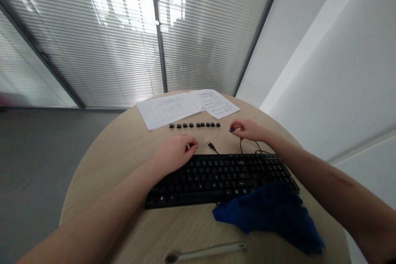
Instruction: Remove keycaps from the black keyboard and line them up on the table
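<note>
Between the thumb and fingers of my right hand [246,129] is a small black keycap [232,130], held just right of a row of several loose keycaps [191,125]. My left hand [176,152] rests over the upper left part of the black keyboard [213,175], fingers curled in with thumb and fingertips close together; whether anything is in them I cannot make out. A USB plug [211,145] on the keyboard's cable lies between my two hands. Part of the keyboard's left side is hidden under my left hand and forearm.
A blue cloth [272,214] covers the keyboard's lower right corner. Near the front edge lies a brush with a pale handle [213,250]. Printed papers [173,109] are at the back of the round wooden table [102,165]. Blinds and a white wall stand beyond.
</note>
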A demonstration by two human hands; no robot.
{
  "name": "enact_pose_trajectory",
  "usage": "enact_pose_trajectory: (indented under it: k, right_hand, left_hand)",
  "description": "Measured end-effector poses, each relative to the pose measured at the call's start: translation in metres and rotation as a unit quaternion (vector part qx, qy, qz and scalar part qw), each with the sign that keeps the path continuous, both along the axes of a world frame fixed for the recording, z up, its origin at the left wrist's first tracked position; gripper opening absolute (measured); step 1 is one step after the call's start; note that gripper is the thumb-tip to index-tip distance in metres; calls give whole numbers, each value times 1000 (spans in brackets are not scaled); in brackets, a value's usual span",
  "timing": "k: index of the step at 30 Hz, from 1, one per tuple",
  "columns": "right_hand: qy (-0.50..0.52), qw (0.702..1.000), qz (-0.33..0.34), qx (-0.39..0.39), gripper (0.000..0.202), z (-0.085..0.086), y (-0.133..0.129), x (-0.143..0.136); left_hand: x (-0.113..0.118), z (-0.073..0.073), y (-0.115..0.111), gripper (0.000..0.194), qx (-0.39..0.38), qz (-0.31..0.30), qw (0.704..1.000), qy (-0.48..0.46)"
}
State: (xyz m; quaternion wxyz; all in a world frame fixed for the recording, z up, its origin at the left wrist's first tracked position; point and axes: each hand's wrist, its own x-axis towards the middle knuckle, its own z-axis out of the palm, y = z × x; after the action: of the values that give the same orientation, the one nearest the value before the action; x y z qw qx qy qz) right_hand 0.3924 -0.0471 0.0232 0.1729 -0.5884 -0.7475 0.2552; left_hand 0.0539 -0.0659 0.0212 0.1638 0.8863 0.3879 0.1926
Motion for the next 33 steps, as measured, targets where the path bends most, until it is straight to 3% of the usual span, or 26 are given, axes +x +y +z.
enact_pose_trajectory:
  k: [6,13,22,27,30,33]
  right_hand:
    - [-9,999,-38,4,21,-19,64,3]
    - [-18,999,-47,-8,28,-30,77,3]
    - [-41,999,-36,-6,27,-28,77,-4]
    - [-28,998,-48,25,37,-13,69,-4]
    - [-13,994,-85,66,31,5,48,0]
    - [43,987,-125,94,46,24,7,-1]
  left_hand:
    - [-1,0,-1,21,-10,-20,1000,0]
    - [-2,2,0,22,-15,-24,1000,-4]
    - [-3,-1,-1,22,-24,-36,999,-4]
    - [-4,1,-1,22,-19,-33,999,-3]
    - [-3,2,-1,22,-15,-32,999,2]
    - [-2,2,0,24,-7,-32,999,11]
